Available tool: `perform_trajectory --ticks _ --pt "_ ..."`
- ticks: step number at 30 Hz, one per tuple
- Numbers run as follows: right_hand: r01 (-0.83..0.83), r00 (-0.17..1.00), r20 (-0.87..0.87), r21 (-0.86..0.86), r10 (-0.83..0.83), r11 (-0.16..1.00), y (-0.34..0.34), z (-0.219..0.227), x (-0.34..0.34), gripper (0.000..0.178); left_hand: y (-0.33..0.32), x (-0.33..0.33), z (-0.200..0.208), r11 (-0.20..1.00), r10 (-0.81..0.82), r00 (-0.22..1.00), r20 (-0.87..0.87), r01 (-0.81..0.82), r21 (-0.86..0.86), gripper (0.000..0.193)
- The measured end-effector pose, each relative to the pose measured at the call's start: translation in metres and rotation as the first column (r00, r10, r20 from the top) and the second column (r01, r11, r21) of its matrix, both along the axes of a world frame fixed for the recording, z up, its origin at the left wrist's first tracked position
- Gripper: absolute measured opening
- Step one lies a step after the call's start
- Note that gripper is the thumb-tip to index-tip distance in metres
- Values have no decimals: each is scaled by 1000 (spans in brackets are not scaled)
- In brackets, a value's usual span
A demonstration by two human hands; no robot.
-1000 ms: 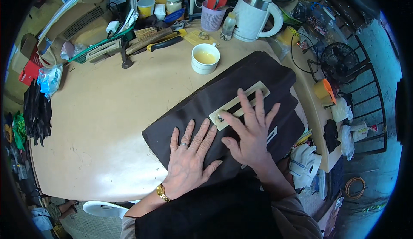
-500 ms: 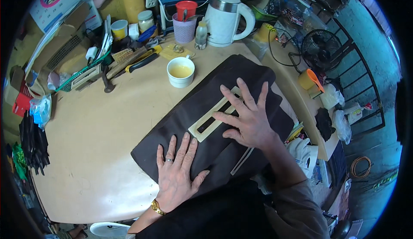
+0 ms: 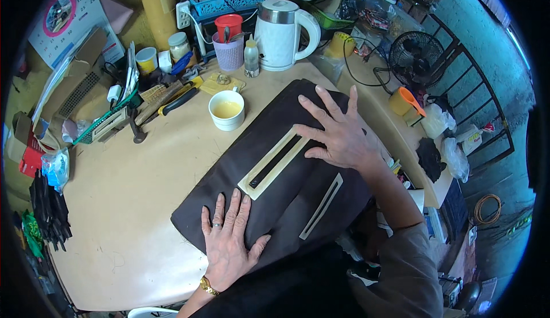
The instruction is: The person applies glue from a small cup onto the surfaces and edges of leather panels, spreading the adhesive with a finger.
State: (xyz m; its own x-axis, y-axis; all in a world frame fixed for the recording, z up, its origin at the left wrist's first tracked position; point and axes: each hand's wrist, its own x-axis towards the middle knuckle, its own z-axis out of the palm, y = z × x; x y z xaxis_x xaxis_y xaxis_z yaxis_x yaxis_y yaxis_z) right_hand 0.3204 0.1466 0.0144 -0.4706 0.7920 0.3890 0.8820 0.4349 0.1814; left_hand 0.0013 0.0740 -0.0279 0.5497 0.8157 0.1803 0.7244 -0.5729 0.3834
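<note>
A dark brown sheet of leather-like material point(image 3: 220, 172) lies across the table. On it sits a narrow cream rectangular frame point(image 3: 268, 157) with a dark slot along its middle. My left hand point(image 3: 232, 246) rests flat on the sheet, fingers spread, its fingertips touching or just beside the frame's near end. Over the frame's far end is my right hand point(image 3: 341, 135), fingers apart; the index finger reaches the frame, and the hand hides part of it. To the right, a thin pale outlined strip point(image 3: 321, 206) shows on the sheet.
A white cup point(image 3: 227, 120) of yellowish liquid stands beyond the sheet. Behind it are a white kettle point(image 3: 275, 40), a small bottle point(image 3: 251, 60) and a purple basket point(image 3: 229, 54). A hammer point(image 3: 137, 132) and other tools lie at left. A black fan point(image 3: 415, 57) stands at right.
My right hand has moved from the frame's middle to its far end, uncovering more of the slot. More of the pale strip shows. My left hand stays flat near the frame's near end.
</note>
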Motion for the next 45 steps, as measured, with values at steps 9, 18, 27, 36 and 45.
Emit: perform_trajectory --ticks 9,18,27,36,45 --pt "64 997 -42 113 -59 992 -19 -14 -14 54 -2 1 2 1000 3 1000 -2 -3 7 93" --pt "-454 340 -940 -198 -37 869 -48 -5 -58 42 -3 -1 -1 999 16 1000 25 -17 37 91" --pt "-42 903 -428 -173 -37 984 -65 -27 -98 54 -5 -4 -1 999 12 999 52 -14 47 90" --pt "-105 926 -376 -165 36 981 -56 -28 -118 66 -6 -5 -3 998 10 997 79 -15 57 89" --pt "-321 -117 -962 272 247 907 -56 -6 -58 78 -5 -12 -5 999 -7 929 369 -5 31 66"
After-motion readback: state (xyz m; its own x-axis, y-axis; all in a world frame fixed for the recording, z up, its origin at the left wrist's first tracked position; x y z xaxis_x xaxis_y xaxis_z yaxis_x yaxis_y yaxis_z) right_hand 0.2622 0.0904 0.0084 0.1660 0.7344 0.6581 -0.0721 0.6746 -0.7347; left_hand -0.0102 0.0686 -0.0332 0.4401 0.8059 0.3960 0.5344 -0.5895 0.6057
